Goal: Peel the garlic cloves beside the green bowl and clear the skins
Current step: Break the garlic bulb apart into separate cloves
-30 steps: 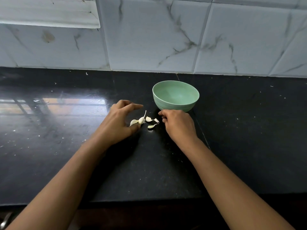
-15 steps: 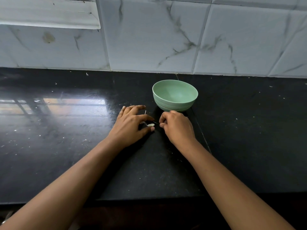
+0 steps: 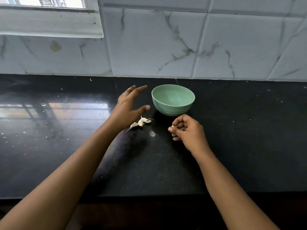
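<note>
Several garlic cloves (image 3: 142, 122) lie on the tabletop (image 3: 240, 143) beside the green bowl (image 3: 172, 109), near the left hand (image 3: 127, 106), its grip spread and empty. The right hand (image 3: 189, 131) pinches a pale piece (image 3: 172, 126), probably a clove, for peeling.

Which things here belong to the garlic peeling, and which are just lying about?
Belongs to the job:
garlic cloves and skins
small pale piece, pinched by the right hand
green bowl
left hand, open

Just there:
black counter
marbled wall tiles
window frame
</note>
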